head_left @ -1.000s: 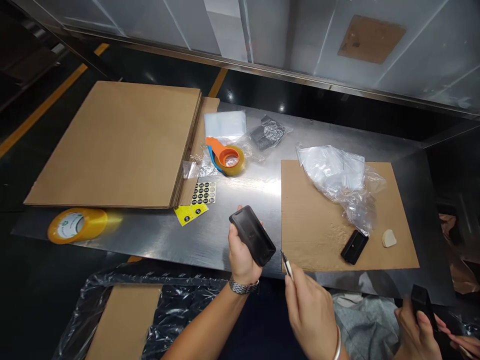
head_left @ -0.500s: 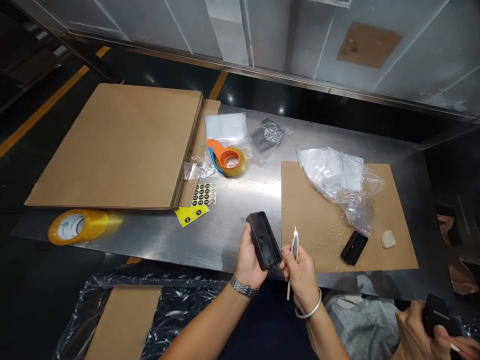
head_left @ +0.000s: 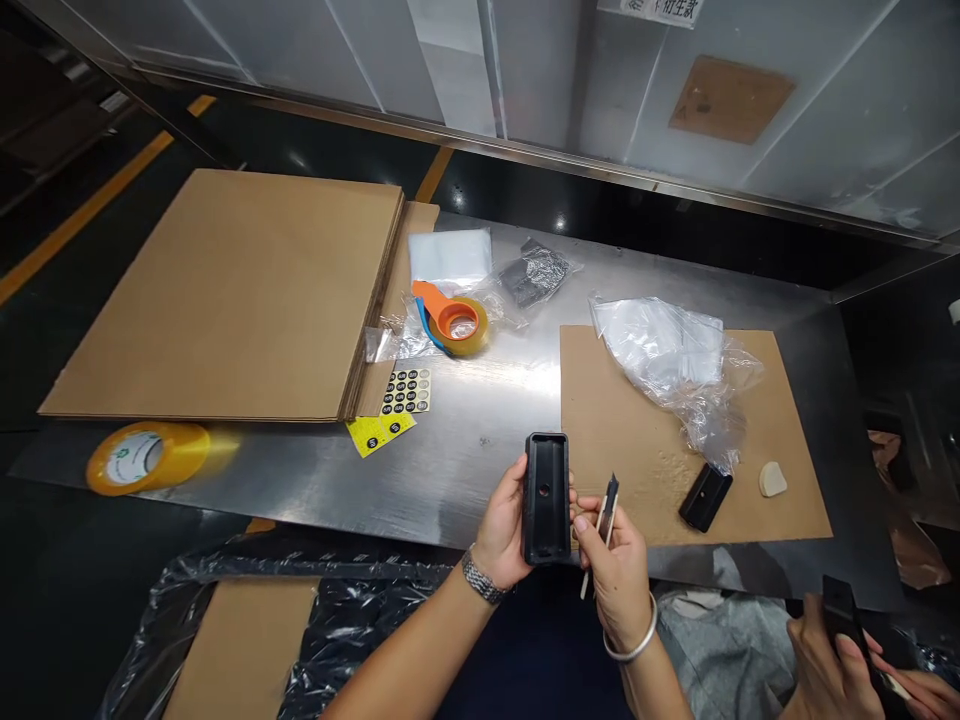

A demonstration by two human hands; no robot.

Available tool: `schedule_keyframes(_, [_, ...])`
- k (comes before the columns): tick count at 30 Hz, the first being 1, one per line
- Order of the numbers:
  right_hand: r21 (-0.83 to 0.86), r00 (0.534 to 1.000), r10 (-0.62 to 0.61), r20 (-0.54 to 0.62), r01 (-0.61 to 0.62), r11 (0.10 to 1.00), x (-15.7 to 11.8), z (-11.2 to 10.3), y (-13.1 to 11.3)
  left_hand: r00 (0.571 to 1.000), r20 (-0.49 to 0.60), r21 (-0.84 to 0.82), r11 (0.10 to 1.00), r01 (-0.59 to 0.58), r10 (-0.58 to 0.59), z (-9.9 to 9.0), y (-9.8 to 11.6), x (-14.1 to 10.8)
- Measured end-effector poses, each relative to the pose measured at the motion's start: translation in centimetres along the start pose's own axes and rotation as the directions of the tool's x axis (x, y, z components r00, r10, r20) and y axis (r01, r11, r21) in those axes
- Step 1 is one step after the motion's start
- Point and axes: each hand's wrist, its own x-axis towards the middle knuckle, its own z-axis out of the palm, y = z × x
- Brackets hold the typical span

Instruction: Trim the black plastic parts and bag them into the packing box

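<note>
A black rectangular tray-like part (head_left: pixel 546 498), hollow side up with a small hole in its middle, is gripped by my left hand (head_left: pixel 504 525) along its left side. Just right of it, my right hand (head_left: pixel 616 568) pinches a thin, pale-edged tool with a dark pointed tip (head_left: pixel 609 503). The tip points up and away from me. A second, smaller black part (head_left: pixel 706 497) lies on a cardboard sheet (head_left: pixel 619 440), with a cream-coloured wedge (head_left: pixel 772 479) to its right.
Stacked cardboard (head_left: pixel 225 300) covers the metal table's left side. Behind lie an orange tape dispenser (head_left: pixel 456 318), clear bags (head_left: pixel 660 340) and sticker sheets (head_left: pixel 407 391). A yellow tape roll (head_left: pixel 148 457) is front left. Another person's hands (head_left: pixel 832 660) hold a black part at lower right.
The black part has turned more upright in view and shifted slightly right in my left hand. My right hand has moved a little right and down, its tool now tilted with a dark tip showing.
</note>
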Motion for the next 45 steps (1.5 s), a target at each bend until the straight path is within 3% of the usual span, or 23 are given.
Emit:
schedule_keyframes(5, [-0.059,0.999,-0.050,-0.017,0.049,0.997,-0.5,-0.3,-0.6,0.996,0.084,-0.013,1.000,0.004,-0.003,0.2,-0.3,-0.1])
schedule_keyframes(11, [-0.074,0.990,-0.081,-0.118,0.072,0.995,-0.6,-0.9,-0.9,0.992,-0.062,0.064,0.993,-0.102,0.106,0.2,-0.8,0.1])
schedule_keyframes(15, [-0.066,0.981,-0.116,-0.155,0.107,0.992,0.1,-1.2,-1.2,0.964,-0.135,0.320,0.931,-0.176,0.228,0.5,-1.6,0.2])
schedule_keyframes(18, [-0.010,0.994,-0.063,-0.088,0.062,0.998,0.9,-1.2,-1.6,0.962,-0.060,0.594,0.784,-0.179,0.266,1.0,-2.2,-0.1])
schedule_keyframes(20, [0.089,0.998,0.009,-0.061,-0.003,0.996,1.5,-1.2,-1.9,0.973,0.001,0.663,0.729,-0.173,0.231,1.3,-2.3,-0.4])
schedule_keyframes(23, [0.263,0.991,0.065,-0.121,-0.031,0.964,2.1,-1.5,-2.4,0.987,0.085,0.634,0.756,-0.162,0.140,1.6,-2.1,-1.0])
schedule_keyframes(26, [0.321,0.978,0.075,-0.193,-0.009,0.947,2.3,-1.7,-2.9,0.990,0.115,0.626,0.768,-0.134,0.079,1.7,-1.8,-1.6])
schedule_keyframes(37, [0.187,0.936,0.032,-0.351,0.037,0.982,2.1,-1.3,-4.1,0.994,0.112,0.570,0.820,-0.055,-0.012,2.1,-1.4,-1.9])
schedule_keyframes(45, [0.165,0.928,0.010,-0.374,0.055,0.985,2.2,-1.2,-4.1,0.994,0.113,0.555,0.830,-0.060,-0.004,2.3,-1.4,-1.7])
